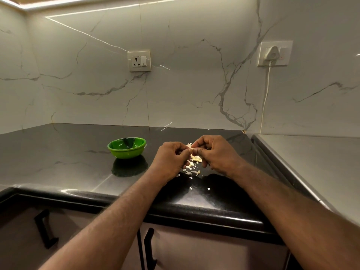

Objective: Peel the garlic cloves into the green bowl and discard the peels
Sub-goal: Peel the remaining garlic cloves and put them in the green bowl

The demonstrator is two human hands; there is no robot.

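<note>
Head view: left hand point(171, 160) and right hand point(216, 152), fingers curled, both pinch a small pale garlic clove point(190, 146) above the glossy black stone countertop point(58, 152). Papery peel scraps point(191, 169) lie beneath, toward the front edge. Round green bowl point(126, 148) sits to the left, well apart.

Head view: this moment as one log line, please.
step: peeling; left hand, right hand: pinch garlic clove; peels: on counter; green bowl: left of hands

Glossy green bowl point(126, 148) sitting on polished black stone countertop point(58, 152); papery garlic peels point(191, 170); marble-look glossy wall tiles point(185, 75).
</note>
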